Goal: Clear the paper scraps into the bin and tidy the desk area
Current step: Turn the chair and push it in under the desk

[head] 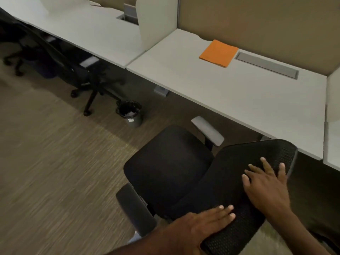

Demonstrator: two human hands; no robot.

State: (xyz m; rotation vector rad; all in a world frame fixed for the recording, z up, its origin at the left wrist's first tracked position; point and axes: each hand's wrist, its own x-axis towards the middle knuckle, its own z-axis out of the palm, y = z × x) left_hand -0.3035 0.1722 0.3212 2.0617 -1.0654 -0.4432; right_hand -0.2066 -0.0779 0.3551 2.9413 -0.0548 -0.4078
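Observation:
A black mesh office chair stands just in front of the white desk, its seat facing left. Both my hands rest flat on its backrest: my left hand on the lower edge, my right hand near the top, fingers spread. Neither hand holds anything. A small grey bin with a black liner sits on the carpet under the desk edge, with pale scraps inside. An orange folder lies flat at the back of the desk.
A grey cable hatch is set into the desk beside the folder. White dividers separate the desks. Another black chair is tucked under the left desk. Open carpet spreads to the left.

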